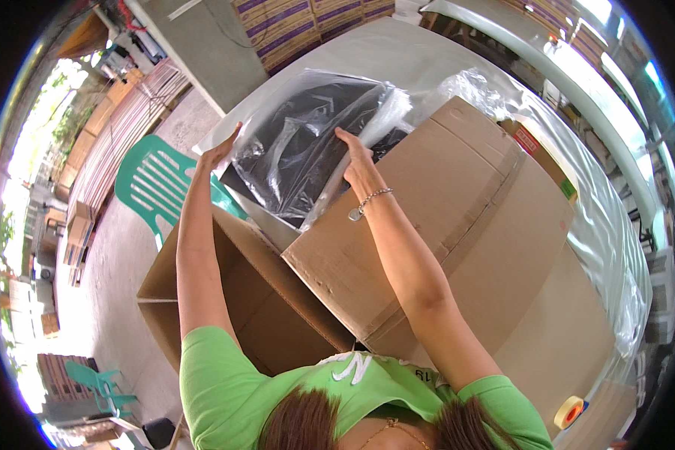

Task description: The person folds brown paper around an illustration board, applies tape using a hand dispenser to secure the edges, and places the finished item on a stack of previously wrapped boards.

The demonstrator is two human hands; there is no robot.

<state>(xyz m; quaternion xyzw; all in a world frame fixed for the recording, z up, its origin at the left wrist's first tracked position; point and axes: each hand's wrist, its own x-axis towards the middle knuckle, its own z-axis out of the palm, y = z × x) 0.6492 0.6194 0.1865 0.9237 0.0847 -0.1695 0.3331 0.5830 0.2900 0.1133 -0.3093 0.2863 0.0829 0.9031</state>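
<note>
A flat black item in clear plastic wrap (292, 146) lies at the far left of the covered table. My left hand (219, 152) is at its left edge, fingers stretched out and pointing away from me. My right hand (358, 156) is over its right side, one digit extended toward the black surface; its other fingers are partly hidden. I cannot tell how firmly either hand presses on the wrap. Under my left forearm stands an open cardboard box (255, 304). A large closed cardboard carton (435, 217) lies below my right forearm.
A tape roll (568, 412) is at the lower right. Crumpled clear plastic (469, 90) and a narrow carton (536, 150) are beyond the large carton. A green plastic chair (154, 180) stands left of the table, near a grey pillar (206, 52). Stacked boxes (300, 30) are at the back.
</note>
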